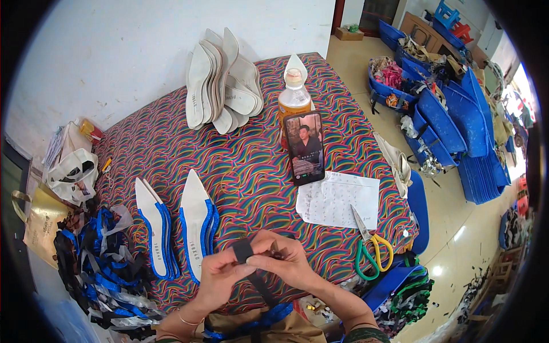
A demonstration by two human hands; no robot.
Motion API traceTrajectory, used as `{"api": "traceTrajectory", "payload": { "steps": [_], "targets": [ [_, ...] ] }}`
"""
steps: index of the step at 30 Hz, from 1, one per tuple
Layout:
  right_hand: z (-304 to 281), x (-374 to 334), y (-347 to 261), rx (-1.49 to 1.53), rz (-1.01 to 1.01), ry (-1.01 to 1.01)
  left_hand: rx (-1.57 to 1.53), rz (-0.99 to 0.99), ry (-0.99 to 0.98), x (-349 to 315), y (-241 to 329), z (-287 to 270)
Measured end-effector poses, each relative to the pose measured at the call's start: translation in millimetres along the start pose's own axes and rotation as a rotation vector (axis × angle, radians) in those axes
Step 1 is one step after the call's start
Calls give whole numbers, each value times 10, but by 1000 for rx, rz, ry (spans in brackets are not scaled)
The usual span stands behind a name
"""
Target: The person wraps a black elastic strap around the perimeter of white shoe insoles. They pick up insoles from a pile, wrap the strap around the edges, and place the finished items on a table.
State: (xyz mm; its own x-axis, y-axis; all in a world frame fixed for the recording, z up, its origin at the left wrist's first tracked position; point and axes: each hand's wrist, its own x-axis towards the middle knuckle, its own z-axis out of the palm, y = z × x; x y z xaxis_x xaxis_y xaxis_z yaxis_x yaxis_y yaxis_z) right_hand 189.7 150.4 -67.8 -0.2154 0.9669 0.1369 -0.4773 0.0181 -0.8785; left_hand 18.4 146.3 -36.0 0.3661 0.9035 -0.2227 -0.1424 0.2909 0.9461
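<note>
Above the table's near edge, my left hand (226,270) pinches a black fabric strip (243,250), which passes by the fingers and hangs down toward my lap. Close against it, my right hand (289,262) has its fingers closed around a small crumpled brown, shiny piece (278,251); its exact kind is unclear. The two hands meet at the thumbs. Left of them lie two stacks of white pointed insoles with blue-wrapped edges, a nearer stack (195,228) and a farther-left stack (153,228).
The patterned tablecloth (251,166) carries a pile of plain insoles (220,86), a bottle (294,98), a phone (305,148) leaning on it, a paper sheet (337,200) and scissors (372,251). Blue and black scraps (106,263) heap at left; blue bins (440,126) stand at right.
</note>
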Motion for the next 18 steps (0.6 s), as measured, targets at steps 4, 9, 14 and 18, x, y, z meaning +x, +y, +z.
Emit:
{"api": "traceTrajectory", "payload": {
  "steps": [4,9,14,18],
  "targets": [
    [-14,196,-3,25,40,86,175,-79,-63,253,262,-217],
    [-87,425,174,-74,111,215,370,264,184,1412,751,-701],
    [-120,439,477,-133,165,211,867,363,610,2830,1043,-1455],
    [-183,462,602,-202,134,236,695,295,373,3303,1103,-1314]
  ]
}}
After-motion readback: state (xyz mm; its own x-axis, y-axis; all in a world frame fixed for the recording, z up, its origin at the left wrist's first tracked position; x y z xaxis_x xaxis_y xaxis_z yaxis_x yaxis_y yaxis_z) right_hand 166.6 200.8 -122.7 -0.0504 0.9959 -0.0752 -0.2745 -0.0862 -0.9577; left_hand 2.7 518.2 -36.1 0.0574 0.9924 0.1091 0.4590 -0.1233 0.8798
